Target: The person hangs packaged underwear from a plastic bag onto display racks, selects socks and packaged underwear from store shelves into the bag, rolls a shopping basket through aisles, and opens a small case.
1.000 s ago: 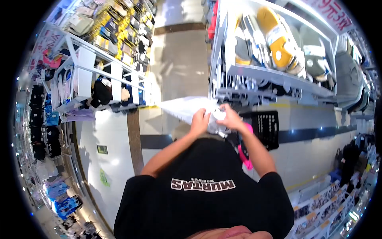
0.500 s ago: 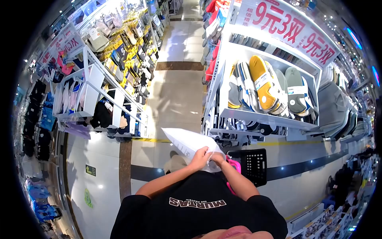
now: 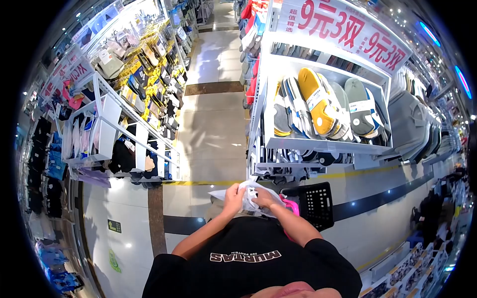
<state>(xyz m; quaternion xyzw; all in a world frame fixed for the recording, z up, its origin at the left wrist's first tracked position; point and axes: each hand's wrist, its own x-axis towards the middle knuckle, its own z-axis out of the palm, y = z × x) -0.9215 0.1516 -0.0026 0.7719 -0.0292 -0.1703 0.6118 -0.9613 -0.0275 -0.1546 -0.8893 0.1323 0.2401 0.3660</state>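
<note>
Left hand [image 3: 232, 200]: fingers and thumb pinch the bag's edge.
White bag [image 3: 247, 201]: between the hands, long axis running side to side; contents blurred.
Right hand [image 3: 264, 198]: at the bag's mouth, fingertips partly hidden (grip, cannot tell).
Pink item [image 3: 291, 204]: beside the right wrist, partly covered.
Black basket [image 3: 327, 209]: right of both hands.

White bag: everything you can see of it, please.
The white bag is thin, slightly see-through and crinkled, plastic by its look. It is held up in front of the black shirt, its mouth open. The left hand grips the rim; the right hand's fingers are at the opening. One corner sticks out left. Whatever is inside is too small to make out.
</note>
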